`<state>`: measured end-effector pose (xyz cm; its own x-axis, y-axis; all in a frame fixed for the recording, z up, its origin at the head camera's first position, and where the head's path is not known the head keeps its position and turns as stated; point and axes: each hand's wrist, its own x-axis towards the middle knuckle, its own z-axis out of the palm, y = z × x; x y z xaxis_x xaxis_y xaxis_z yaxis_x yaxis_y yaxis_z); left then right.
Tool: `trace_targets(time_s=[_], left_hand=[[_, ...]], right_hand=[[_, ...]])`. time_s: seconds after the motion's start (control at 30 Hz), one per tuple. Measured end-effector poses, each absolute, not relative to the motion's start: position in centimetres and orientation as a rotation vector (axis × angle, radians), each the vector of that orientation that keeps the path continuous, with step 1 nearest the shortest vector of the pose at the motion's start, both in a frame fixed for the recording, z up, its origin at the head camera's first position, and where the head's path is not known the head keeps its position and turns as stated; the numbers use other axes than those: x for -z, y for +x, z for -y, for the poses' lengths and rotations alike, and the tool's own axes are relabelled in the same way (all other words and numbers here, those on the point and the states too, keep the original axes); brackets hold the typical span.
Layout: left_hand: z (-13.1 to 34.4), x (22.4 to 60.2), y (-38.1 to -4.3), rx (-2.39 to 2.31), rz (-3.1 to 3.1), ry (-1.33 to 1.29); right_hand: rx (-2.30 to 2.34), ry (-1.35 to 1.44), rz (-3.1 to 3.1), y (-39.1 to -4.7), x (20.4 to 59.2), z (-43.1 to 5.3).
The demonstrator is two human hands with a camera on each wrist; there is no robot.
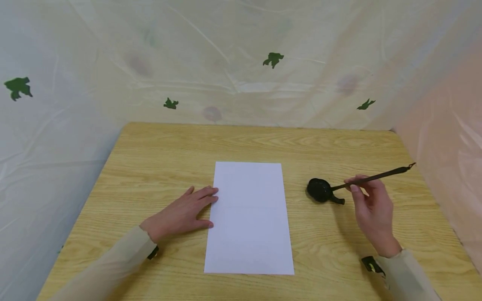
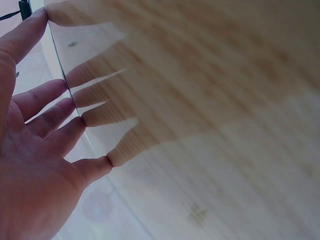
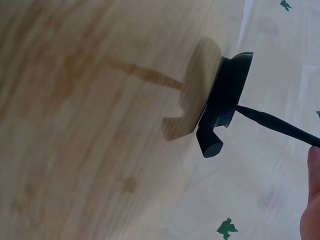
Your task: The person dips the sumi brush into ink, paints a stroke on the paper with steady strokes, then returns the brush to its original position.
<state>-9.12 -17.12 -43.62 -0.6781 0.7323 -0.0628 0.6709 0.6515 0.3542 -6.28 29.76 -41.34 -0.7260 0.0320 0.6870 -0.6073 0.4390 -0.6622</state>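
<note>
Between thumb and fingers my right hand pinches a dark brush, its handle end pointing up to the right. The brush's lower end reaches into a small black ink dish with a stubby curved handle, right of the paper; the tip is hidden inside. In the right wrist view the dish stands on the table with the brush leaning over its rim. My left hand rests with spread fingers at the left edge of a blank white sheet of paper. The left wrist view shows these fingertips touching the surface.
The wood-grain table extends around the paper on every side. Pale sheeting with green leaf-like patches hangs behind the table and along both sides. Black straps show at the sleeve cuffs.
</note>
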Motion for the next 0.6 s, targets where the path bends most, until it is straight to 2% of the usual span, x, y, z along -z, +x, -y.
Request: trace_targets(time_s=[0.4, 0.6], left_hand=[[17.1, 43.52, -9.11, -0.445, -2.665, 1.152], [17.1, 43.53, -9.14, -0.447, -2.664, 1.153]], right_hand=[[-1.239, 0.464, 2.177, -5.97, 40.66, -29.49], [-1.173, 0.447, 2.211, -6.31, 41.5, -30.37]])
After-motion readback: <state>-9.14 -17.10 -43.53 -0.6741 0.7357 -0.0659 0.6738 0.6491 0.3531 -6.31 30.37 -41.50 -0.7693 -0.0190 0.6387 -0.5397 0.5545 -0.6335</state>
